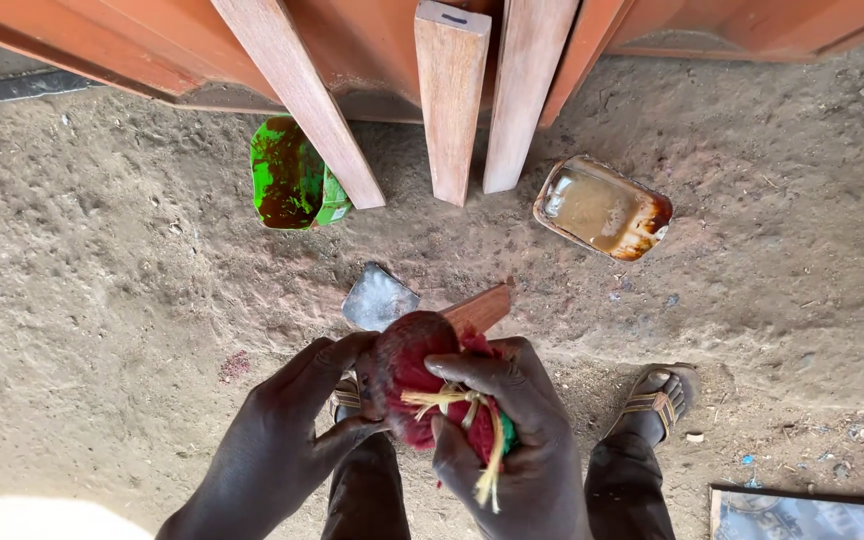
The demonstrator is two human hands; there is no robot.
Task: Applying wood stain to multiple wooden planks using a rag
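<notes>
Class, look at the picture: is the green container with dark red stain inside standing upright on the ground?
No: the green container lies tipped on its side on the sandy ground, its stained inside facing the camera.

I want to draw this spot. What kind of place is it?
Probably an outdoor woodworking or wood-finishing spot. Reddish planks lean over bare dirt ground, a stained green tub lies nearby, and both hands hold a red-stained cloth pad.

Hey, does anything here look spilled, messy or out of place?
Yes. The green container lies tipped on the dirt, its inside smeared dark red-brown. The clear tub of brownish liquid sits tilted, rim stained. Both hands grip a red-stained cloth pad tied with straw-coloured string.
</notes>
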